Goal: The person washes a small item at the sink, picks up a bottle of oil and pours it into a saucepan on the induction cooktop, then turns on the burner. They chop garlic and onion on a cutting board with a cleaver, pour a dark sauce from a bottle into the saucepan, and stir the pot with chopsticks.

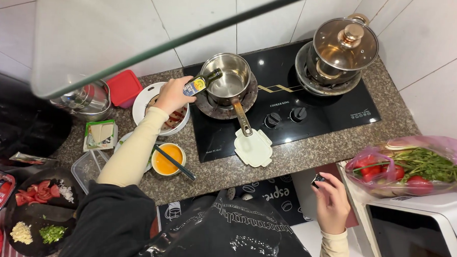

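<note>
I am gripping a small dark glass oil bottle (202,83) in my left hand (172,94), tilting its neck over the steel saucepan (230,79) on the black hob (285,102). My right hand (331,202) is pinching a small dark cap (318,179) beside the counter edge.

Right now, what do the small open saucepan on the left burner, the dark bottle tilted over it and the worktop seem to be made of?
The small open saucepan: probably stainless steel, polished, since its walls mirror the light. The dark bottle in the left hand: likely tinted glass, glossy and dark green, though plastic is possible. The worktop: speckled brown stone, granite by its look, with a polished surface.
</note>
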